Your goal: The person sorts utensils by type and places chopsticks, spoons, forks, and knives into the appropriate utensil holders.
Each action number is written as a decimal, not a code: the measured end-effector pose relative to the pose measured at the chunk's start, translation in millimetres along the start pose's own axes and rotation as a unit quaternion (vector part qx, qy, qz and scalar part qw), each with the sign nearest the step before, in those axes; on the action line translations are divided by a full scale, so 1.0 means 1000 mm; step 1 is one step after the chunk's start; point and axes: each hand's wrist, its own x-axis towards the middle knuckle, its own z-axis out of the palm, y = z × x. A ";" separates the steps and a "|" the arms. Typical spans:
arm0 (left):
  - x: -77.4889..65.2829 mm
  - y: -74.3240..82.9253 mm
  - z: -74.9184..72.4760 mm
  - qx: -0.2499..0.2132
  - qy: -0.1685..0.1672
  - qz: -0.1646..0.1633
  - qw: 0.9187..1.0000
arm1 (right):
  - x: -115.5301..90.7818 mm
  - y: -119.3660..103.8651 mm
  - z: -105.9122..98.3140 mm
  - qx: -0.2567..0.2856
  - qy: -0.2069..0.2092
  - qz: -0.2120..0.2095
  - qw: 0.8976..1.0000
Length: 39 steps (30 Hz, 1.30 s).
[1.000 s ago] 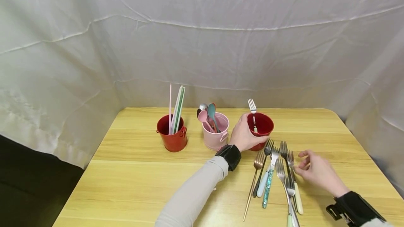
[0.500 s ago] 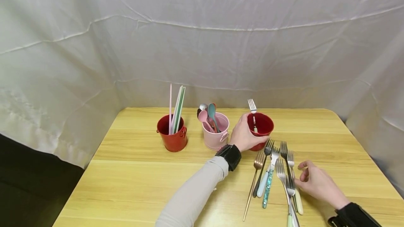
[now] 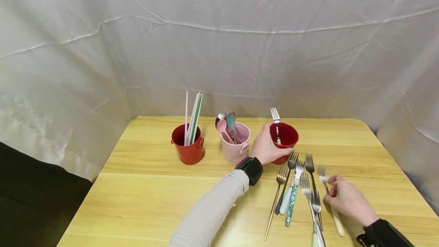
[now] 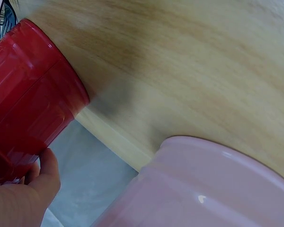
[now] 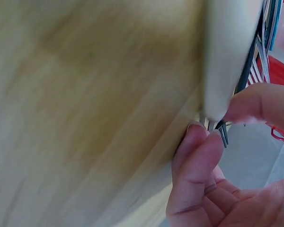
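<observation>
Pinching cream-handled silver fork (image 3: 336, 218): right hand (image 3: 350, 201). Left hand (image 3: 266, 148) curled round glossy red bucket (image 3: 289, 133).

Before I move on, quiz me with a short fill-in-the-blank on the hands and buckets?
1. The right hand pinches a cream-handled ____.
2. The left hand grips a bucket coloured ____.
3. The spoons stand in the middle bucket, which is coloured ____.

Missing words, in order: fork; red; pink.
</observation>
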 end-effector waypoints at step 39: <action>0.003 -0.006 0.005 -0.003 0.015 0.020 1.000 | 0.030 -0.023 -0.035 0.064 0.137 -0.094 0.984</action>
